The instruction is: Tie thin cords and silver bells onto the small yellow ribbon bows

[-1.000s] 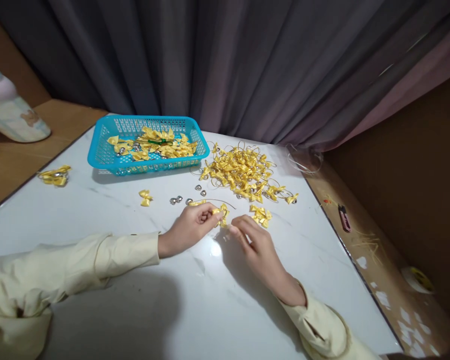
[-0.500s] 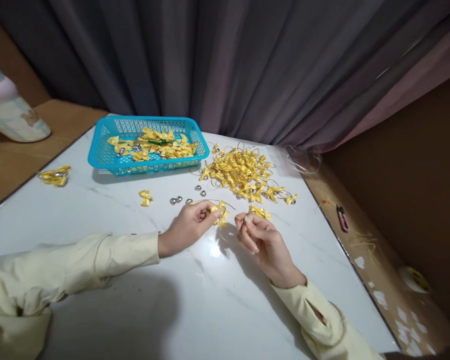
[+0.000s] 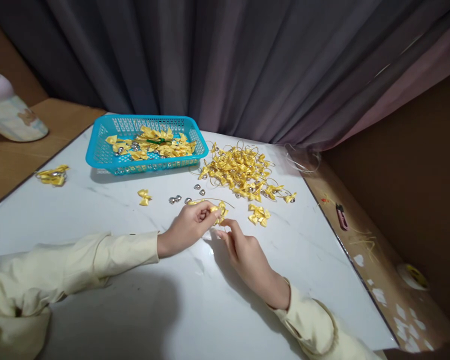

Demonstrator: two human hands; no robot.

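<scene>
My left hand [image 3: 189,223] is closed, pinching a yellow ribbon bow [image 3: 221,209] between thumb and fingers. A thin gold cord [image 3: 225,202] runs out from behind that hand to the right. My right hand [image 3: 243,250] is just below and right of the bow, its thumb and index finger slightly apart, tips close to the bow's lower edge. Loose yellow bows [image 3: 259,215] lie beyond my right hand. Several silver heart-shaped beads [image 3: 175,199] rest on the table behind my left hand, and another yellow bow [image 3: 144,197] lies farther left.
A blue plastic basket [image 3: 97,164] holds yellow bows and silver beads. To its right is a heap of bows on looped cords [image 3: 240,170]. A bundle of bows [image 3: 54,175] lies at left. Beyond the right edge are a pink cutter [image 3: 341,217] and a tape roll [image 3: 413,277].
My right hand has moved left from beside the loose bows to the bow in my left hand, and its pinch has loosened. My left hand keeps its hold in place.
</scene>
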